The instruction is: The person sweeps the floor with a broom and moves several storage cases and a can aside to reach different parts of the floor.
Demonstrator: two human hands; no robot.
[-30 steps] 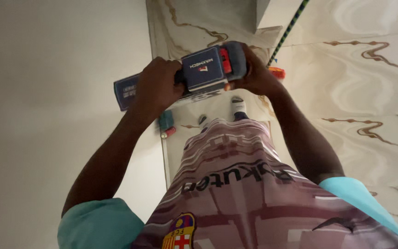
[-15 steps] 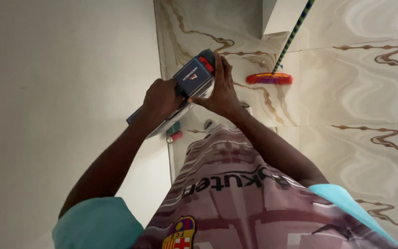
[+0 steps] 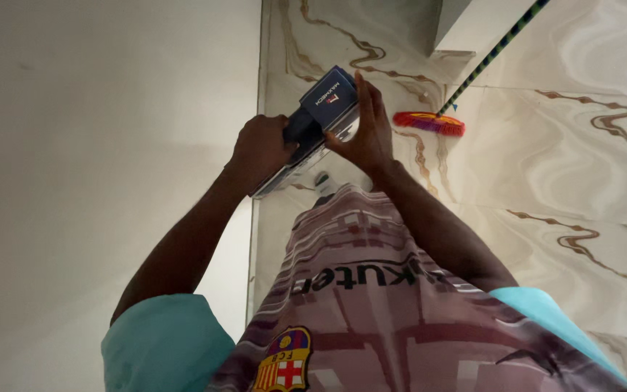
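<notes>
I hold a dark blue power tool [image 3: 324,109] in front of my chest, above the floor. My left hand [image 3: 259,149] is closed around its dark handle. My right hand [image 3: 366,134] presses flat, fingers straight, against the right side of the tool's boxy blue block. A long blue-and-silver part of the tool [image 3: 284,174] runs down and left beneath my left hand. The tool is tilted, its block end pointing up and away from me.
A broom with red bristles [image 3: 429,122] and a striped green-and-black handle [image 3: 498,47] lies on the marbled cream tile floor [image 3: 560,152]. A plain white wall [image 3: 96,145] fills the left. A white ledge [image 3: 466,29] is at the top. My shoe [image 3: 322,181] shows below the tool.
The tool has tilted and swung up to the right. Its red button and the small can on the floor are out of sight. My right hand went from cupping the end to lying flat on its side.
</notes>
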